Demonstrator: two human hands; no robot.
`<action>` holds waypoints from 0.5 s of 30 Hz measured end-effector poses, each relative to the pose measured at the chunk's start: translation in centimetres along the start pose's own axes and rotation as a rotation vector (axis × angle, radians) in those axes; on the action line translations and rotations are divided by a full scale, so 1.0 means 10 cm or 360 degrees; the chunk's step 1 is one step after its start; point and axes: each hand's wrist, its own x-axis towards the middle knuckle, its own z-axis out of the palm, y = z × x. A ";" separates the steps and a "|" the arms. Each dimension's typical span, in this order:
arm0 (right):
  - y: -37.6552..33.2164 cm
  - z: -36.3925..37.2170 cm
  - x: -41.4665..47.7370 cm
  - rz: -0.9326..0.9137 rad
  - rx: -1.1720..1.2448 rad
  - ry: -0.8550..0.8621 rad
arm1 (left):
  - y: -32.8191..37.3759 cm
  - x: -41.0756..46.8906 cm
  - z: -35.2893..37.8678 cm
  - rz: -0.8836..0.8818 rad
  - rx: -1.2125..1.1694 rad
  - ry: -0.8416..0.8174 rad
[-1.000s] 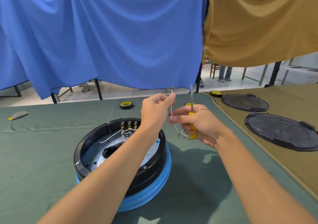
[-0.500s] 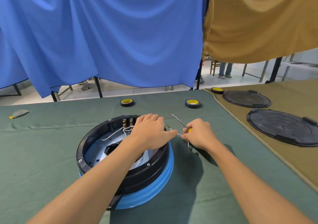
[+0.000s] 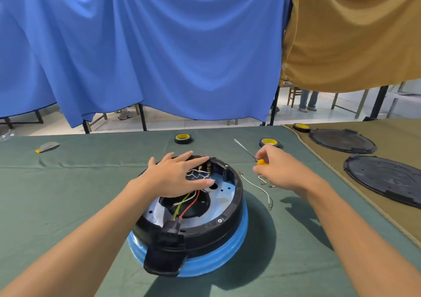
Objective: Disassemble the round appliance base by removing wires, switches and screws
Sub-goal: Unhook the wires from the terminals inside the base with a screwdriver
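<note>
From the head view, the round appliance base point(image 3: 191, 207) sits open side up on the green bench point(image 3: 68, 194), black shell over a blue ring, its plug housing toward the wearer. The left hand point(image 3: 180, 175) lies flat and spread across the far-left part of the opening, fingers extended, gripping nothing — it looks to be steadying the shell. The right hand point(image 3: 282, 171) is curled around the yellow handle of a small screwdriver point(image 3: 248, 150), shaft pointing up and away, poised over the bench just beside the base. One freed white wire point(image 3: 257, 186) lies loose on the cloth near that hand.

Inside, a red, a white and a yellow-green lead point(image 3: 186, 202) run from the plug housing toward the terminals point(image 3: 205, 167) at the far rim.

The next job is probably a terminal or rim screw. Press down firmly with the left palm so the shell cannot spin, move those fingers clear of the terminals, then seat the tip squarely before turning — a slipped blade would nick the leads.
</note>
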 end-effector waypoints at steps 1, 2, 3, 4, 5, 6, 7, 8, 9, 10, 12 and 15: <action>-0.05 -0.03 -0.03 -0.0075 -0.0004 -0.0013 | -0.03 -0.02 0.00 0.0006 0.0012 -0.0001; -0.11 -0.06 -0.06 -0.0158 -0.0008 -0.0017 | -0.05 -0.03 0.01 0.0014 0.0026 0.0014; -0.15 -0.08 -0.09 -0.0237 -0.0015 -0.0021 | -0.06 -0.04 0.02 0.0021 0.0025 0.0038; -0.20 -0.09 -0.12 -0.0299 -0.0029 -0.0034 | -0.07 -0.06 0.03 0.0028 0.0004 0.0065; -0.23 -0.10 -0.13 -0.0339 -0.0069 -0.0055 | -0.07 -0.06 0.04 0.0036 -0.0023 0.0092; -0.25 -0.09 -0.14 -0.0362 -0.0144 -0.0081 | -0.08 -0.08 0.06 0.0043 -0.0042 0.0119; -0.26 -0.07 -0.14 -0.0370 -0.0247 -0.0105 | -0.08 -0.09 0.08 0.0048 -0.0046 0.0142; -0.27 -0.04 -0.14 -0.0363 -0.0355 -0.0122 | -0.09 -0.09 0.10 0.0053 -0.0041 0.0159; -0.28 -0.01 -0.14 -0.0346 -0.0448 -0.0130 | -0.09 -0.09 0.12 0.0059 -0.0031 0.0171; -0.30 0.03 -0.14 -0.0328 -0.0516 -0.0124 | -0.10 -0.08 0.14 0.0068 -0.0019 0.0185; -0.34 0.08 -0.14 -0.0316 -0.0590 -0.0074 | -0.13 -0.07 0.17 0.0089 -0.0003 0.0216; -0.40 0.09 -0.14 -0.0377 -0.0676 -0.0020 | -0.16 -0.05 0.17 0.0095 -0.0012 0.0236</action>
